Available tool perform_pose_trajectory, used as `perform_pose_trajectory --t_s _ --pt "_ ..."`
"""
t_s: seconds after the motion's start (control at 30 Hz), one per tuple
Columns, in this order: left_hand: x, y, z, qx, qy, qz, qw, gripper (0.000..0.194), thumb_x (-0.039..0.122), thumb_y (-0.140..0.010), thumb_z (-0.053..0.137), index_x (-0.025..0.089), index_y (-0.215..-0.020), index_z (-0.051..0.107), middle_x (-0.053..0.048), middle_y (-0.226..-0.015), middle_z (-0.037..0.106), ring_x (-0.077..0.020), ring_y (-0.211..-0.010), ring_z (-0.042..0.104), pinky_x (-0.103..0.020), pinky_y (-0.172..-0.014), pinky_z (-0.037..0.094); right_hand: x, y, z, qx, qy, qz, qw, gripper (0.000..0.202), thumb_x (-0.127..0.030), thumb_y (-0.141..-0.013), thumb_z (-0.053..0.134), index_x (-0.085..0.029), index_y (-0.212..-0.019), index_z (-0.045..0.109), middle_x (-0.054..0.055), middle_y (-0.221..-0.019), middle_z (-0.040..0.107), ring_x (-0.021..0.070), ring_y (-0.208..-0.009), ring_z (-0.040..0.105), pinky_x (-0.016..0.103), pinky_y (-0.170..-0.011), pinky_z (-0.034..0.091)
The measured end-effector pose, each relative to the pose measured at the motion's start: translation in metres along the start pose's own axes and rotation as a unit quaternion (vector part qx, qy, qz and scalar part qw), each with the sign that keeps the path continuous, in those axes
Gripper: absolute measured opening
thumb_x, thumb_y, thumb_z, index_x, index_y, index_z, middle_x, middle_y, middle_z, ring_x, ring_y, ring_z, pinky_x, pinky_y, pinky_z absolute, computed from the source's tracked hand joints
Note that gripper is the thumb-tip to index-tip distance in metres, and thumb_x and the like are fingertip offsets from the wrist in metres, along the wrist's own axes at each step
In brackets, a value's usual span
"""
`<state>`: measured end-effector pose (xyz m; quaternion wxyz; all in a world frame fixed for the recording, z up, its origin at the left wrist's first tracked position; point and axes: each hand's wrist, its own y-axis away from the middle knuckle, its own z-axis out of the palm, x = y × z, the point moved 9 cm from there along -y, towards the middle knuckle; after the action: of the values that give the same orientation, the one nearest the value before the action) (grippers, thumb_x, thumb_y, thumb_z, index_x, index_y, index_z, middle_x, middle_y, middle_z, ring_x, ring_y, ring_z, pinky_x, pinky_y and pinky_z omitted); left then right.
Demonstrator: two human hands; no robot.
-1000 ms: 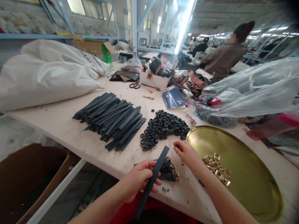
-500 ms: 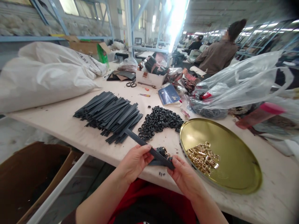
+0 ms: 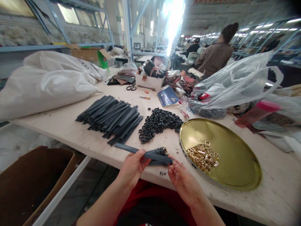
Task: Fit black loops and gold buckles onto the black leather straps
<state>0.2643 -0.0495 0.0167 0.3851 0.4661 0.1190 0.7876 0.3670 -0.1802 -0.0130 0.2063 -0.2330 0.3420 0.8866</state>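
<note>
A dark blue-grey strap runs between both hands near the table's front edge. My left hand pinches it near the middle, thumb on top. My right hand has its fingertips closed on the strap's right end. Behind and beneath it lie a few finished-looking straps with gold buckles. Farther back are a pile of flat dark strips on the left and a heap of small dark loops. Gold buckles lie on a round gold tray at the right.
A white sack covers the table's left back. Scissors, a blue booklet, a white box and a plastic bag stand behind. A cardboard box is below left. A person sits beyond.
The strap has turned from a steep slant to nearly level, its left end swinging down toward me. My hands remain on it. The whole view has shifted slightly.
</note>
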Motion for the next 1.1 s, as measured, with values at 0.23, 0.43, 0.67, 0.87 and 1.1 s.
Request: perform_pose_trajectory --t_s 0.23,0.43,0.67,0.87,1.1 --pt "0.001 -0.002 -0.001 -0.018 -0.02 0.056 0.998 0.014 0.015 -0.065 0.067 0.013 -0.073 0.055 -0.001 -0.074 0.061 -0.0138 -0.074 0.06 -0.028 -0.067 0.053 0.009 -0.003 -0.003 0.015 0.026 -0.005 1.0 0.028 -0.023 -0.062 0.075 -0.018 -0.086 0.062 0.001 -0.074 0.069 0.0071 -0.055 0.062 0.016 -0.054 0.054" --pt "0.001 -0.002 -0.006 -0.005 -0.116 0.132 0.984 0.023 0.028 -0.064 0.069 0.015 -0.076 0.054 0.002 -0.074 0.057 -0.013 -0.073 0.057 -0.025 -0.065 0.05 0.007 -0.003 0.004 -0.005 0.035 -0.003 0.999 0.034 -0.024 -0.064 0.074 -0.018 -0.095 0.064 -0.001 -0.072 0.065 0.0069 -0.062 0.061 0.018 -0.065 0.054" --pt "-0.009 0.013 0.005 -0.138 -0.231 0.099 0.958 0.016 0.021 -0.068 0.064 0.017 -0.078 0.052 0.002 -0.076 0.057 -0.0132 -0.072 0.058 -0.027 -0.072 0.05 -0.008 -0.008 -0.006 0.014 0.099 -0.03 0.994 0.031 -0.032 -0.06 0.076 -0.017 -0.084 0.065 -0.005 -0.058 0.055 0.0043 -0.049 0.05 0.015 -0.05 0.049" --pt "-0.048 0.031 0.012 -0.279 -0.155 -0.23 0.919 0.016 0.029 -0.074 0.055 0.016 -0.084 0.056 -0.006 -0.085 0.064 -0.0155 -0.078 0.062 -0.021 -0.063 0.049 -0.011 -0.004 0.002 -0.057 0.228 -0.009 0.972 0.031 -0.038 -0.067 0.069 -0.016 -0.088 0.063 -0.005 -0.055 0.054 0.0057 -0.048 0.048 0.018 -0.051 0.043" --pt "-0.056 0.039 0.026 -0.364 -0.287 -0.246 0.851 0.028 0.022 -0.078 0.047 0.011 -0.101 0.059 -0.005 -0.073 0.062 -0.0049 -0.044 0.053 -0.012 -0.041 0.04 -0.003 0.002 0.01 -0.088 0.278 0.001 0.956 0.037 -0.046 -0.072 0.062 -0.017 -0.095 0.061 -0.002 -0.065 0.058 0.0081 -0.052 0.051 0.022 -0.054 0.043"
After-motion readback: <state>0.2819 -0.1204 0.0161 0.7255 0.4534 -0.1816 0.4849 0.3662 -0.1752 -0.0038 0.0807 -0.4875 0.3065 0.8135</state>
